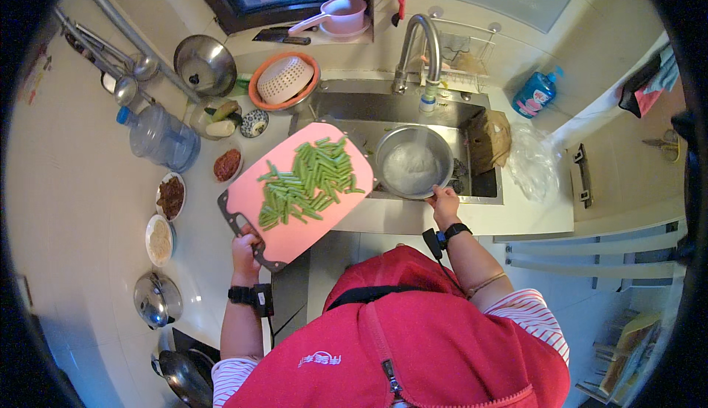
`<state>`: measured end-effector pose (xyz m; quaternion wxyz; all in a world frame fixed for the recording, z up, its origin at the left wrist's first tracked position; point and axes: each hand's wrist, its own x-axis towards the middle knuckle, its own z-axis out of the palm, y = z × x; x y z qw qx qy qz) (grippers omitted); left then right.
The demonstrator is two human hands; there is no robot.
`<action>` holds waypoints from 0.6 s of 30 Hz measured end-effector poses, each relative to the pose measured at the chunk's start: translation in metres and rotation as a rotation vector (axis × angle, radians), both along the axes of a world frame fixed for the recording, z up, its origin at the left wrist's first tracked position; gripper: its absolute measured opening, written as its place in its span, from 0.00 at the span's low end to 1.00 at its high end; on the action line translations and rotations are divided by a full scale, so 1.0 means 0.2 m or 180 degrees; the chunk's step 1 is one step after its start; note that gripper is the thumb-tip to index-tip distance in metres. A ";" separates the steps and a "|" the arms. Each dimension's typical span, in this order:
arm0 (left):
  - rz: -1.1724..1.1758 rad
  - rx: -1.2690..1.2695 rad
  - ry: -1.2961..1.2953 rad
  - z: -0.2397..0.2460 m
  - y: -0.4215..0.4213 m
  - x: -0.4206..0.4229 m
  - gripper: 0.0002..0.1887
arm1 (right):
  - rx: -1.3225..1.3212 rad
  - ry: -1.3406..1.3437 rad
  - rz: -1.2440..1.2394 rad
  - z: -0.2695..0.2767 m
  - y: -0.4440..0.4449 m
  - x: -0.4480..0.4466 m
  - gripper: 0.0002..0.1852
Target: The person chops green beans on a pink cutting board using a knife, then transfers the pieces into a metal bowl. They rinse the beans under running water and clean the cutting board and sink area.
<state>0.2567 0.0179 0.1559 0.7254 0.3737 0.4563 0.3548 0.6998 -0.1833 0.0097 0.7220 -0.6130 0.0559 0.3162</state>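
My left hand (248,249) grips the dark handle of a pink cutting board (332,220). Cut green bean pieces (310,181) lie in a loose pile across the board, whose far corner reaches over the near left edge of the sink. With my right hand (444,207) I hold the near rim of a round metal basin (415,165) in the stainless steel sink (365,131). Water appears to run into the basin from the curved faucet (426,26); the water inside looks cloudy or foamy.
Left on the counter stand a plate of raw minced meat (227,165), a dish of dark brown food (171,195), a bowl of pale food (160,241) and a plastic water jug (163,138). A white colander (285,80) sits behind. Dish soap (534,95) and a plastic bag (534,162) are right.
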 end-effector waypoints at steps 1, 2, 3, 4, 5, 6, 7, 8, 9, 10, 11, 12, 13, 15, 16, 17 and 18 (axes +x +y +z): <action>-0.0129 0.0186 0.0009 0.04 0.01 0.08 0.12 | 0.0009 -0.0090 0.0074 0.01 0.00 0.00 0.14; -0.0205 0.0146 0.0097 0.06 0.03 0.17 0.12 | 0.0063 -0.0126 0.0126 0.01 0.00 0.01 0.14; -0.0285 0.0106 0.0186 0.09 0.04 0.25 0.12 | 0.0116 -0.0083 0.0119 0.01 0.00 0.01 0.14; -0.0170 0.0330 0.0426 0.10 0.04 0.32 0.10 | 0.0116 -0.0097 0.0164 0.00 0.00 0.02 0.15; -0.0225 0.0226 0.0457 0.11 0.06 0.38 0.10 | 0.0117 -0.0030 0.0147 0.00 0.01 0.03 0.15; -0.0335 0.0210 0.0408 0.11 0.08 0.46 0.09 | 0.0118 0.0044 0.0132 -0.01 0.01 0.04 0.16; -0.0387 0.0122 0.0497 0.12 0.10 0.51 0.08 | 0.0131 0.0162 0.0136 -0.02 0.01 0.05 0.16; -0.0405 0.0133 0.0620 0.12 0.11 0.56 0.07 | -0.0133 0.0029 0.0169 -0.04 0.01 0.06 0.16; -0.0495 0.0250 0.0665 0.12 0.12 0.62 0.07 | -0.0075 -0.0053 0.0190 -0.05 0.01 0.07 0.16; -0.0525 0.0322 0.0807 0.11 0.13 0.67 0.07 | -0.0112 -0.0044 0.0195 -0.06 0.01 0.08 0.16; -0.0560 0.0408 0.0982 0.11 0.14 0.71 0.07 | -0.0241 -0.0006 0.0152 -0.07 0.01 0.09 0.16; -0.0621 0.0249 0.0560 0.10 0.16 0.76 0.06 | -0.0143 -0.0098 0.0206 -0.07 0.01 0.09 0.15; -0.0692 0.0317 0.0600 0.10 0.18 0.79 0.06 | -0.0132 -0.0160 0.0208 -0.07 0.00 0.10 0.15; -0.0809 0.0453 0.0714 0.09 0.21 0.84 0.07 | -0.0120 -0.0143 0.0193 -0.07 0.00 0.10 0.15; -0.0728 0.0451 0.0844 0.08 0.22 0.88 0.06 | -0.0123 -0.0060 0.0171 -0.07 0.00 0.10 0.15; -0.0804 0.0483 0.0777 0.08 0.23 0.91 0.06 | -0.0148 0.0091 0.0129 -0.07 0.00 0.10 0.15; -0.0846 0.0506 0.0753 0.09 0.23 0.94 0.05 | -0.0072 0.0064 0.0135 -0.06 0.00 0.10 0.15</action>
